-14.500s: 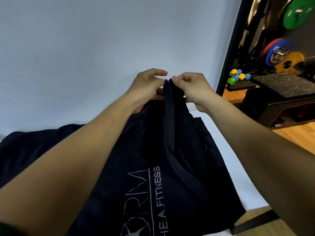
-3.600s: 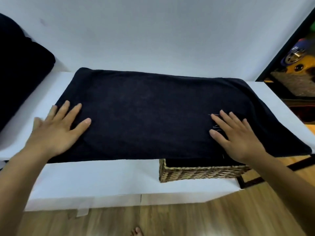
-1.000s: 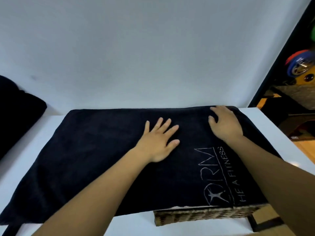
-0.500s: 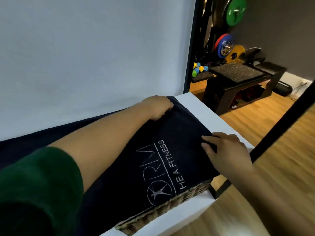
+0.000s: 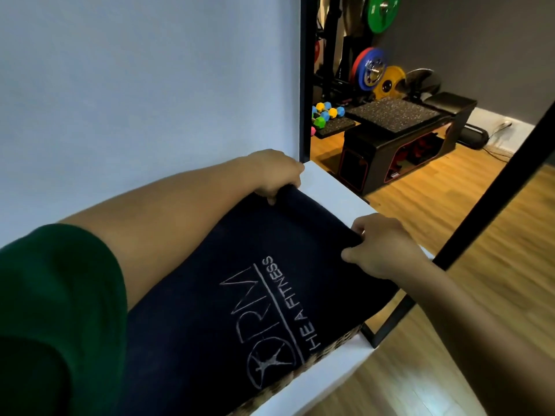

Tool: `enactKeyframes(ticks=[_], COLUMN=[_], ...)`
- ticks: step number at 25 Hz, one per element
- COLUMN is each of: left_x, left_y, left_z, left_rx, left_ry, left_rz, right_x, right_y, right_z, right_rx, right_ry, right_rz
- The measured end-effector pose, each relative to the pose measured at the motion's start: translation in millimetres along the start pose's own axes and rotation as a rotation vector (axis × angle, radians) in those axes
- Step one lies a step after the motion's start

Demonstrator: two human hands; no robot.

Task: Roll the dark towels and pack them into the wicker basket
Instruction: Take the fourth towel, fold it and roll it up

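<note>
My left hand (image 5: 277,172) and right hand (image 5: 383,249) each grip the rolled end of the dark logo-printed towel (image 5: 240,301) near the white worktop's (image 5: 330,190) right edge.

This is a gym or a fitness room. Past a black frame (image 5: 306,76), coloured weight plates stand in 3 places: a green plate (image 5: 383,13) high up, a blue and red stack (image 5: 371,72), and a yellow plate (image 5: 389,84). Small coloured dumbbells (image 5: 326,114) lie on a dark mat (image 5: 336,126). A black box (image 5: 393,114) with a speckled rubber top, perhaps for jumping, stands on the wooden floor (image 5: 480,235). The dark towel (image 5: 240,265) carries the word FITNESS.
</note>
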State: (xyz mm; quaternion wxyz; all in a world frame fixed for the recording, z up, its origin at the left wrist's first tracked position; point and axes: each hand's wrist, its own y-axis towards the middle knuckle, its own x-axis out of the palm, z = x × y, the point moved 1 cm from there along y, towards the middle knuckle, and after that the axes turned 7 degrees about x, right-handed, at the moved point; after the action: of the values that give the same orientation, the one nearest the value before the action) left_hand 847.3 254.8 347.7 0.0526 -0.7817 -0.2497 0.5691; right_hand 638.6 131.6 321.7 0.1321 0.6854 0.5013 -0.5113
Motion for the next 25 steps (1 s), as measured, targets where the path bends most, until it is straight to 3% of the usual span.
enactKeyframes(ticks=[2,5,8,10,13,17,20,25], left_x=[10,32,54,71,83,78,64,47], left_y=[-14,-27,-36,-39,-44,-55,-63,-64], left_z=[-10,-21,-20,-20,-15,-19,-23,-28], left_rx=[-0.050,-0.002,0.082,0.054,-0.023,-0.086,0.001,-0.011], left_ry=[-0.040,0.167,0.380,0.498,0.528,0.184,0.017,0.326], left_rz=[0.169,0.444,0.601,0.644,0.593,0.247,0.190,0.089], right_x=[-4,11,37,52,64,57,47,31], right_y=[-3,-17,-40,-54,-65,-66,-66,-52], right_z=[4,-1,-14,-19,-15,-14,-15,-19], right_rx=[-0.065,-0.280,-0.558,-0.599,-0.549,-0.509,-0.516,-0.431], right_ry=[-0.153,-0.537,-0.618,-0.580,-0.592,-0.655,-0.557,-0.438], right_rz=[0.166,0.410,0.536,0.527,0.381,0.247,0.145,0.089])
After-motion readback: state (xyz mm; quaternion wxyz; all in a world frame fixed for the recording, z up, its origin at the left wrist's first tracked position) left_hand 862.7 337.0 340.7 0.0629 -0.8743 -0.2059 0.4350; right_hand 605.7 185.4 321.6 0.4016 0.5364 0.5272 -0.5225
